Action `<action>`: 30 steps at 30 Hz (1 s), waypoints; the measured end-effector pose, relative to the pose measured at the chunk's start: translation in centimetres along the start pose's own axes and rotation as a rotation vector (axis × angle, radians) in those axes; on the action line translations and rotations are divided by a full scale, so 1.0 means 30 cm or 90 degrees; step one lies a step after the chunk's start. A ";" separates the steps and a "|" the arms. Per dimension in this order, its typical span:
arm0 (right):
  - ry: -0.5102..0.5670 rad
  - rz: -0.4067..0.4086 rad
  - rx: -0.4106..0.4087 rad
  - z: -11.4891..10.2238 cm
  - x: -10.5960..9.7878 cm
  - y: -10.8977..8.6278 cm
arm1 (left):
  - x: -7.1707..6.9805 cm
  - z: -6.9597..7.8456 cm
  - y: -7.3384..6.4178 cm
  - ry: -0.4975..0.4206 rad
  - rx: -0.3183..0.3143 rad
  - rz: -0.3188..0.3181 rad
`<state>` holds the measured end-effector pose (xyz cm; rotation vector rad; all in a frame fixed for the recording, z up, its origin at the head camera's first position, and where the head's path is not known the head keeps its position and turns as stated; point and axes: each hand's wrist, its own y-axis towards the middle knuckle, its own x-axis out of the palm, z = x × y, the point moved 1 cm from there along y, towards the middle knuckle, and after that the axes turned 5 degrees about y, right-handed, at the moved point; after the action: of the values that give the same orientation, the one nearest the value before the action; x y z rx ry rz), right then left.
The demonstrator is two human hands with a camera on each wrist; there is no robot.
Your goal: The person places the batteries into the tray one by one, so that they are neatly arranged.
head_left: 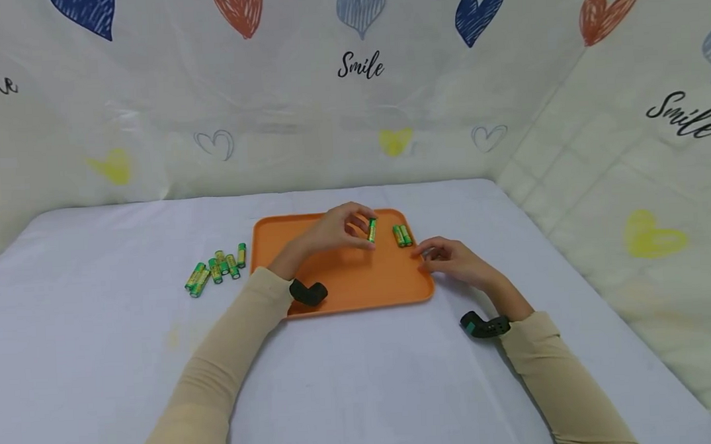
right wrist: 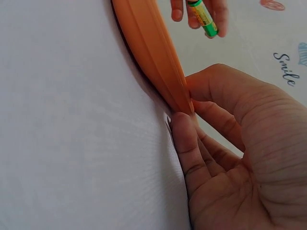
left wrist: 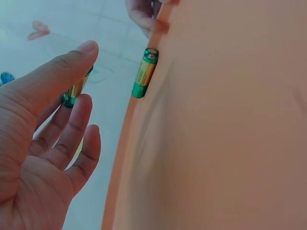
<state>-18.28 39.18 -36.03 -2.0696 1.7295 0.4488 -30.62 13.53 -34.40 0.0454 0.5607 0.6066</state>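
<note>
Left hand (head_left: 334,230) pinches green-and-gold cylindrical metal battery (head_left: 372,230), likely light, rigid, slick, best gripped mid-barrel; right hand (head_left: 457,262) pinches orange rectangular plastic tray (head_left: 364,281) at edge.

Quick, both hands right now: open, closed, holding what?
Left hand: closed, pinching a green battery above the tray.
Right hand: closed, gripping the tray's edge.

pale wall (head_left: 302,85) | printed coloured hearts (head_left: 361,8) | black "Smile" lettering (head_left: 360,66) | white-covered table (head_left: 369,387) below
</note>
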 end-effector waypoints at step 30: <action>0.016 -0.004 0.010 -0.004 -0.001 0.003 | 0.118 -0.059 0.114 0.034 -0.132 0.054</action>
<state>-18.38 39.14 -35.93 -2.0774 1.7342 0.4073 -30.93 18.08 -36.95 -0.1437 0.5465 0.7485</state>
